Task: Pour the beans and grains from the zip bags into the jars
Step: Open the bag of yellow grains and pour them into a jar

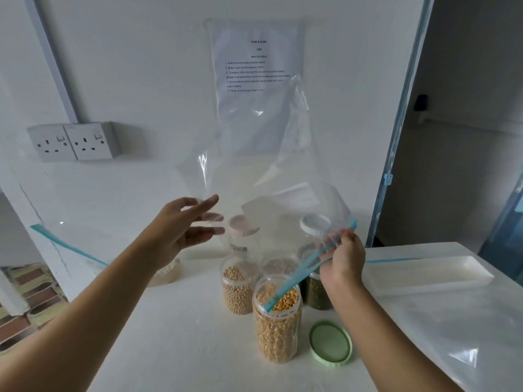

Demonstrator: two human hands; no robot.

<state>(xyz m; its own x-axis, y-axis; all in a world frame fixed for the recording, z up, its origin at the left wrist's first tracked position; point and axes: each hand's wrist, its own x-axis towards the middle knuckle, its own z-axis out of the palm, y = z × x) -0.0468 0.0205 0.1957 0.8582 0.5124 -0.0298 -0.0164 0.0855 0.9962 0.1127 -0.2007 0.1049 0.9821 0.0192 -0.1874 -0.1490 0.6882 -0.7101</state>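
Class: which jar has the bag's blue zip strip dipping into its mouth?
The frontmost jar, holding yellow grains, beside the green lid; the others stand behind it.

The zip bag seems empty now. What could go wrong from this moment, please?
1. The blue zip strip of the large clear plastic zip bag dips into the open clear plastic jar of yellow grains, which is filled nearly to its rim. Pulling it out carelessly may flick grains out or tip the jar.
2. Only the right hand grips the strip and the left hand is open, so the loose bag may swing against the neighbouring jar of pale round beans.
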